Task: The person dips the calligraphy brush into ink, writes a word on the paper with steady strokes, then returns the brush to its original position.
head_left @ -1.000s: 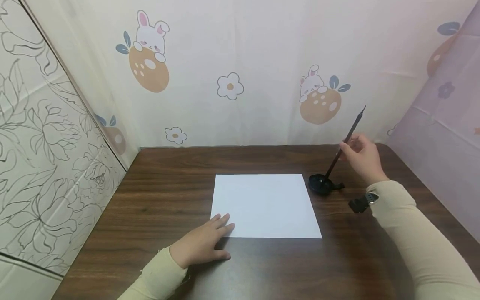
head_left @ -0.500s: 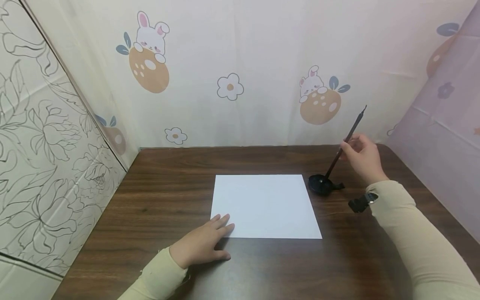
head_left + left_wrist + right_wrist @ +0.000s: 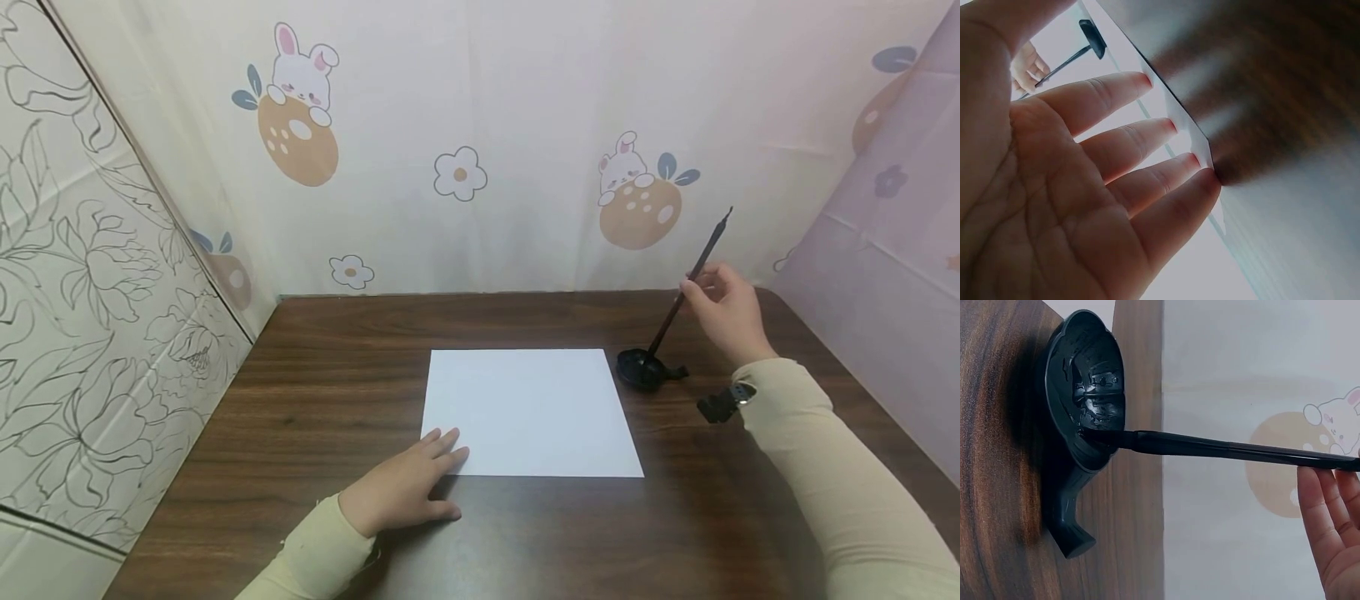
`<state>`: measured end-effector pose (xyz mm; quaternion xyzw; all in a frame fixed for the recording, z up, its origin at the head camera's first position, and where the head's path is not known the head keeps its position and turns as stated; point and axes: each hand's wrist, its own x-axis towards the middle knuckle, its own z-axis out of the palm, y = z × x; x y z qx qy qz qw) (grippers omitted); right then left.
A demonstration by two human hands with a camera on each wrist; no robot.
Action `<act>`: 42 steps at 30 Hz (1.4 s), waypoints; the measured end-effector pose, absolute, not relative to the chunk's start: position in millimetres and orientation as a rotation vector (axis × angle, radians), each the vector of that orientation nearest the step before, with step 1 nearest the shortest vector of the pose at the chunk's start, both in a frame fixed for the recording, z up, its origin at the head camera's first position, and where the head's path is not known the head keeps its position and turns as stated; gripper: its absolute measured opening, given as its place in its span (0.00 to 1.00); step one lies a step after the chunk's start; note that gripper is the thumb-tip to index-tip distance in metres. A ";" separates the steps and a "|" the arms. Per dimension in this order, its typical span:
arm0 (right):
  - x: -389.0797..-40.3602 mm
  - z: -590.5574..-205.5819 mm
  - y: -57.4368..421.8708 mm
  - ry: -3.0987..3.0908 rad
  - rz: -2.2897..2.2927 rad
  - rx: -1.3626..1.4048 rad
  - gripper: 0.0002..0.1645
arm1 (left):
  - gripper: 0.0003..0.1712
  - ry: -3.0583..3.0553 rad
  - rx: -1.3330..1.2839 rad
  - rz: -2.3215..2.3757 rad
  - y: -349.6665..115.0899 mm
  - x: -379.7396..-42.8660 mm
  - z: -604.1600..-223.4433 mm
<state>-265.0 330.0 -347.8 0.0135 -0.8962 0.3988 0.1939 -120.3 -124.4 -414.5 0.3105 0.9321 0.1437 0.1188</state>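
Observation:
My right hand (image 3: 726, 310) pinches a dark ink brush (image 3: 670, 318) partway up its handle, at the back right of the table. The brush leans to the right, and in the right wrist view its black tip rests inside a small black ink dish (image 3: 1088, 381). That dish has a scalloped rim, a stubby bent handle and wet ink streaks within. My left hand (image 3: 405, 487) lies with spread, straight fingers on the lower left corner of a blank white sheet of paper (image 3: 528, 408). In the left wrist view its fingertips (image 3: 1172, 125) press down along the sheet's edge.
The dark wood table (image 3: 337, 375) meets a curtain (image 3: 525, 100) printed with rabbits and flowers at its back edge. A panel with line-drawn flowers (image 3: 97, 275) stands on the left, and a lilac curtain (image 3: 892, 225) on the right. A black strap device (image 3: 720, 407) sits on my right wrist.
The brush has shifted very slightly in the dish, and my right hand has risen a touch with it. My left hand and the paper stay where they were.

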 end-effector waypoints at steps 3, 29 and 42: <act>-265.3 -346.4 330.2 -2.510 1.105 0.049 0.23 | 0.42 2.725 0.908 0.417 -124.2 -120.4 -413.8; -266.2 -311.5 312.6 -2.354 1.183 0.149 0.12 | 0.42 2.715 0.889 0.417 -122.6 -120.1 -414.6; -266.6 -284.0 262.8 -2.277 1.234 0.311 0.16 | 0.43 2.719 0.894 0.406 -120.7 -121.1 -414.9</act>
